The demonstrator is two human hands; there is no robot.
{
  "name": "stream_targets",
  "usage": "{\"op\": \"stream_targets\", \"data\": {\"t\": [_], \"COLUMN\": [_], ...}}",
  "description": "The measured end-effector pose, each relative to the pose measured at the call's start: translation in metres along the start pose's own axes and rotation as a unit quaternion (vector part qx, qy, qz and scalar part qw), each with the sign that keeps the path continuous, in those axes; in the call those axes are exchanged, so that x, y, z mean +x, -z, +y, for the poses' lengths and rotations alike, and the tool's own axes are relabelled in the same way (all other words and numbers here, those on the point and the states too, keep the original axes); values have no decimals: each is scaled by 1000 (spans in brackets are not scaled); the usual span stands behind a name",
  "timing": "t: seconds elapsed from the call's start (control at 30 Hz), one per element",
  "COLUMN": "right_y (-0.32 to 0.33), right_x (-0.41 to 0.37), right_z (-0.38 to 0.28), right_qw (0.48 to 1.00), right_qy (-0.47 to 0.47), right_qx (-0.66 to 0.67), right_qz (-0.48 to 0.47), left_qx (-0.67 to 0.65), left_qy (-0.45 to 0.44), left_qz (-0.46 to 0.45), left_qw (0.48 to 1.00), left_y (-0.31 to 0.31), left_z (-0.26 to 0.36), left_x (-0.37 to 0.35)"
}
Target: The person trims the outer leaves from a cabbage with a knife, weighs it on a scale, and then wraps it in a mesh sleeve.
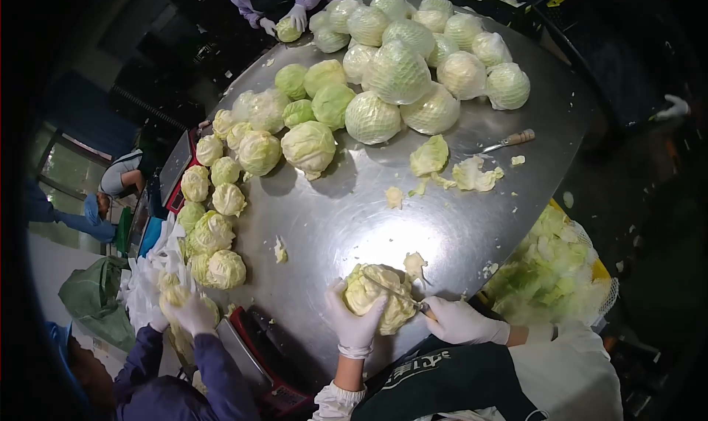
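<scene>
Near the front edge of the metal table (pixel 317 233), a trimmed pale cabbage (pixel 361 292) sits between my hands. My left hand (pixel 357 324), in a white glove, is closed around its left side, thumb lying across the front. My right hand (pixel 464 322), gloved too, grips a knife (pixel 424 307) by the handle, with the thin blade lying across the cabbage's upper right. A torn scrap of leaf (pixel 416 265) lies just beyond the cabbage.
Wrapped cabbages (pixel 398 73) are heaped at the back; bare ones (pixel 212 231) line the left edge. A second knife (pixel 509 141) lies by loose leaves (pixel 476 175). A leaf-filled bin (pixel 546 273) stands right. Co-workers' gloved hands (pixel 193 315) hold cabbages at left and far back.
</scene>
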State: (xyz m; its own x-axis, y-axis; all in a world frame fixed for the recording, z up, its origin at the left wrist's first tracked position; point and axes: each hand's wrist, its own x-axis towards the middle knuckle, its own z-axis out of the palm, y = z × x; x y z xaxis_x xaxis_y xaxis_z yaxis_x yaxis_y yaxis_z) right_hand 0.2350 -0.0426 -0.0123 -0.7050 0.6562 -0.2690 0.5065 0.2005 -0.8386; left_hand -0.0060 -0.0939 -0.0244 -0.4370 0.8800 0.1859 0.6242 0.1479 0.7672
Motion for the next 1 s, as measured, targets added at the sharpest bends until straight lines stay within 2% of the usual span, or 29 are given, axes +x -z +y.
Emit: {"op": "stream_targets", "data": {"t": [0.13,0.2,0.27,0.33,0.43,0.5,0.67,0.7,0.77,0.8,0.87,0.93,1.0], "right_y": [2,-2,-8,-6,-4,-11,-30,-34,-30,-21,-1,0,-3], "right_x": [3,18,36,37,26,16,70,77,82,80,78,81,82], "right_z": [-6,-4,1,-1,-9,-7,32,40,39,34,24,19,7], "right_qw": [999,995,995,994,996,992,995,995,991,993,993,994,999], "right_qy": [-24,-38,-33,-28,-24,-73,-9,-43,-98,-90,-62,-57,-29], "right_qx": [-29,-94,-97,-103,-81,-97,-80,-57,35,33,94,93,-1], "right_qz": [-12,-6,6,18,29,37,66,66,79,71,28,1,-28], "left_qx": [55,67,78,-25,35,65,66,69,-20,-16,-223,-237,-266], "left_qy": [-21,-30,-41,33,6,-3,21,17,24,29,36,53,123], "left_qz": [-10,-10,-9,4,-3,-8,-35,-31,-15,-5,-20,-28,-44], "left_qw": [998,997,996,999,999,998,997,997,999,999,974,970,955], "left_y": [2,0,-2,-1,3,2,5,8,12,16,36,58,77], "left_z": [11,15,10,5,13,13,19,16,-3,-23,-72,-83,-83], "left_x": [6,8,10,17,21,25,29,30,19,11,-3,-13,-22]}}
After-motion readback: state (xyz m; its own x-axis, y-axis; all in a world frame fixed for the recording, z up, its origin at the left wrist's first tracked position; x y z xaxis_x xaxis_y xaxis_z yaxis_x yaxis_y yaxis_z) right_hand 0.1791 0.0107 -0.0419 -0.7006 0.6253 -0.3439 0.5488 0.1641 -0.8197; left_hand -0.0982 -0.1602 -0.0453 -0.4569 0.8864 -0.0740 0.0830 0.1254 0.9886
